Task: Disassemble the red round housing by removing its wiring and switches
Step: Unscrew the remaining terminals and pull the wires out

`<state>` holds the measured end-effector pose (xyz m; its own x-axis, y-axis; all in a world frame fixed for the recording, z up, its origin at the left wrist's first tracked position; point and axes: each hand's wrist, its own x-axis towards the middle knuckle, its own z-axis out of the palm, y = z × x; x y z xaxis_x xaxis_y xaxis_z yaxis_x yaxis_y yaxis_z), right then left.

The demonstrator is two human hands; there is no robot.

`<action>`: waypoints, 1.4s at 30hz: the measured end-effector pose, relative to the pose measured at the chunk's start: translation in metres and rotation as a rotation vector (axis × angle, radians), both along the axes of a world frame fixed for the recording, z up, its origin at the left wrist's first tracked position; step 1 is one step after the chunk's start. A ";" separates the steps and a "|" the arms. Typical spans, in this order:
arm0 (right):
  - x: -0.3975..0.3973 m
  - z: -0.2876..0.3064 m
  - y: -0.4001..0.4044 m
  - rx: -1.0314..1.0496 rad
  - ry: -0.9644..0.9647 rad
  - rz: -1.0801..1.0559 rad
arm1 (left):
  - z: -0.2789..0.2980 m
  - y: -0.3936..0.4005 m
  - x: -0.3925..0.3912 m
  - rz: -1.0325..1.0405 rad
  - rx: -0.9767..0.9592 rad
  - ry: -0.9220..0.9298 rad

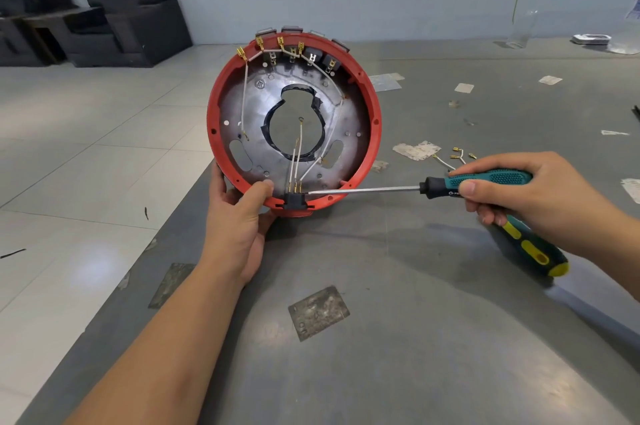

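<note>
The housing (294, 119) stands tilted on the table (398, 286) edge, held at its lower rim by the left hand (242, 216). The right hand (526, 196) grips a screwdriver (363, 189), tip at the bottom switch (295, 200). Next, I think: pry this switch out carefully.

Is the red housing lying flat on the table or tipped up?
Tipped up. The housing stands on its rim at the table edge, its open inside facing the camera, steadied by the left hand.
</note>
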<state>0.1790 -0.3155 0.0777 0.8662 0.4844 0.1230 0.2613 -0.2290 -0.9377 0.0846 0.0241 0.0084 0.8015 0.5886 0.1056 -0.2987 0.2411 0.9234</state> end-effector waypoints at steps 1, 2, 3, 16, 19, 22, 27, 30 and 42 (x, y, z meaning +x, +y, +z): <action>0.002 0.000 0.000 -0.008 0.005 0.004 | 0.000 0.000 0.000 0.001 -0.002 0.007; 0.004 0.000 0.000 -0.011 0.015 0.007 | 0.000 0.001 0.001 0.001 -0.005 0.012; 0.005 -0.001 0.000 -0.005 0.027 0.011 | 0.000 0.000 0.001 0.000 -0.006 0.013; 0.011 -0.005 0.005 0.029 0.128 0.045 | 0.001 0.001 0.001 0.008 -0.024 0.016; 0.010 -0.004 0.004 -0.010 0.119 0.044 | 0.000 0.001 0.001 0.002 -0.021 0.006; 0.010 -0.004 0.002 -0.072 0.092 0.058 | 0.000 0.001 0.001 -0.005 -0.015 -0.008; 0.008 0.003 0.003 -0.179 0.068 0.075 | 0.001 -0.002 0.001 0.037 0.004 -0.013; 0.001 0.004 0.011 -0.285 0.008 0.134 | 0.003 -0.003 0.002 0.104 0.032 0.006; -0.033 0.002 0.024 -0.374 -0.295 0.135 | 0.011 -0.007 0.017 0.244 -0.108 0.031</action>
<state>0.1457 -0.2914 0.0795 0.7474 0.6473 0.1497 0.5534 -0.4819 -0.6794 0.1018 0.0170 0.0193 0.6361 0.7715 0.0088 -0.3320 0.2634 0.9058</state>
